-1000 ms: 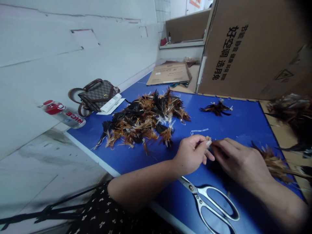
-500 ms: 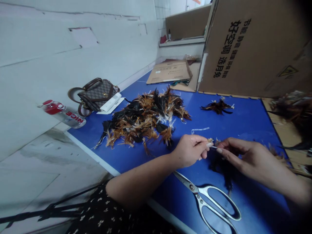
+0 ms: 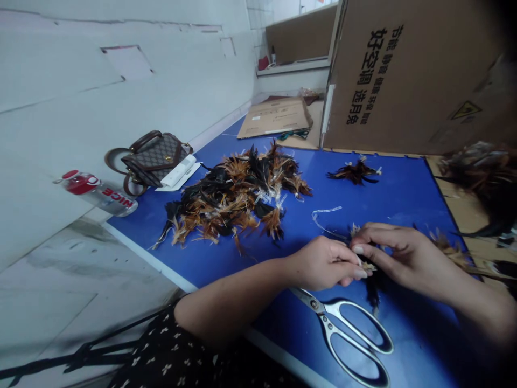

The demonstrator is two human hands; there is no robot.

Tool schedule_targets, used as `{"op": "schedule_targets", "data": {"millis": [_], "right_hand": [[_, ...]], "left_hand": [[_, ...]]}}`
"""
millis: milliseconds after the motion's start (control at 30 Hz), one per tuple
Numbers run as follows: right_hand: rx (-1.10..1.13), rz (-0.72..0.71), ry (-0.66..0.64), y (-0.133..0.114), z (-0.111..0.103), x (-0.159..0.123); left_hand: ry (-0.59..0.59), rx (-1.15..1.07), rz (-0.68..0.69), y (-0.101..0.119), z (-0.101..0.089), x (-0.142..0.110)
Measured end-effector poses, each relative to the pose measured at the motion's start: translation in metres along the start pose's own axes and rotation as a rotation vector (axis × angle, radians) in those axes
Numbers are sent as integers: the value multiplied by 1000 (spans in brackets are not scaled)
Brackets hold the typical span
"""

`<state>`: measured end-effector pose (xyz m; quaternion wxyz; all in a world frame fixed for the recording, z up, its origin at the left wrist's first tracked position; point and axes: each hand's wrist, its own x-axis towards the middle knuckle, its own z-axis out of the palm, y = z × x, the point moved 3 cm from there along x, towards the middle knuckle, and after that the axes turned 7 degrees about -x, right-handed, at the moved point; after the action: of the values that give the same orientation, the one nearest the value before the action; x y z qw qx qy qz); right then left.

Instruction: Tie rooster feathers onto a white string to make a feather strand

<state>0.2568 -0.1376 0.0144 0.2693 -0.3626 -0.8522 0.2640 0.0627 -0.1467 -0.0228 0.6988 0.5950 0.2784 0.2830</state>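
Note:
My left hand (image 3: pixel 329 262) is closed in a pinch on the pale, bound quill end of a feather bundle (image 3: pixel 368 266). Dark feathers from it appear to hang below the fingers, partly hidden by my right hand (image 3: pixel 399 257). That hand is pinched close against the left one, thumb and forefinger meeting at a thin clear strip (image 3: pixel 323 228), which curls away across the blue table (image 3: pixel 407 202). The exact grip on the strip is partly covered. Large scissors (image 3: pixel 343 328) with metal handles lie below my hands, their blade tips under my left forearm.
A big heap of brown and black feather bundles (image 3: pixel 230 196) covers the table's left middle. One separate bundle (image 3: pixel 354 172) lies behind my hands. More feathers (image 3: pixel 480 183) rest on cardboard at right. A handbag (image 3: pixel 155 156), a bottle (image 3: pixel 100 193) and an upright carton (image 3: pixel 404 81) border the table.
My hands have come closer together, the left one moving right and slightly down. The clear strip now shows a longer curve leading to my right fingertips. The view has shifted slightly.

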Motion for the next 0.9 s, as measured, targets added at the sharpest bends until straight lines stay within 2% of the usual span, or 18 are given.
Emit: {"op": "schedule_targets", "data": {"millis": [133,300,533,667,767,900], "right_hand": [[-32,116,97,13,5,-2],[-168,50,176,17,15,-2],[-321,-61,84,20,37,-6],[-355,-110,32,13,40,-8],[-357,-96,43,9,31,-8],[-307,-55,24,8,21,-6]], "left_hand": [[148,-197,27,-1,-8,4],[286,-231,-15,-7,-23,7],[451,-174,-117,-18,-33,14],[451,-139,-161,-24,-33,17],[390,-59,-157,-25,-32,14],[197,218,61,-16,-25,8]]}}
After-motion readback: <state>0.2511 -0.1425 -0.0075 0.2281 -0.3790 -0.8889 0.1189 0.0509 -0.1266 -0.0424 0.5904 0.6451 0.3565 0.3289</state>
